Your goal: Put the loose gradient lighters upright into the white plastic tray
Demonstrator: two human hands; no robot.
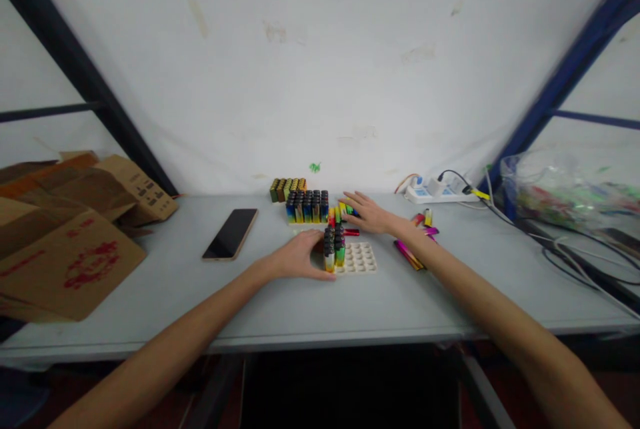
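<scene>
My left hand [300, 256] curves around the left end of a white tray [363, 259] with round holes, its thumb along the front edge and its fingers behind. Two rows of upright lighters [335, 249] with dark tops fill the tray's left side; the holes on the right show bare. Farther back, my right hand [370, 214] reaches over loose yellow lighters [344, 208], its fingers stretched out and apart. A red lighter [352, 232] lies just behind the tray. Whether the right fingertips press on a lighter is hard to see.
A full tray of lighters [307, 208] stands behind, with another yellow-topped block [287, 189] near the wall. Loose colourful lighters [409, 254] lie by my right forearm. A phone [231, 234] and cardboard boxes [105, 256] are left; a power strip [435, 192], cables and a plastic bag [565, 192] are right.
</scene>
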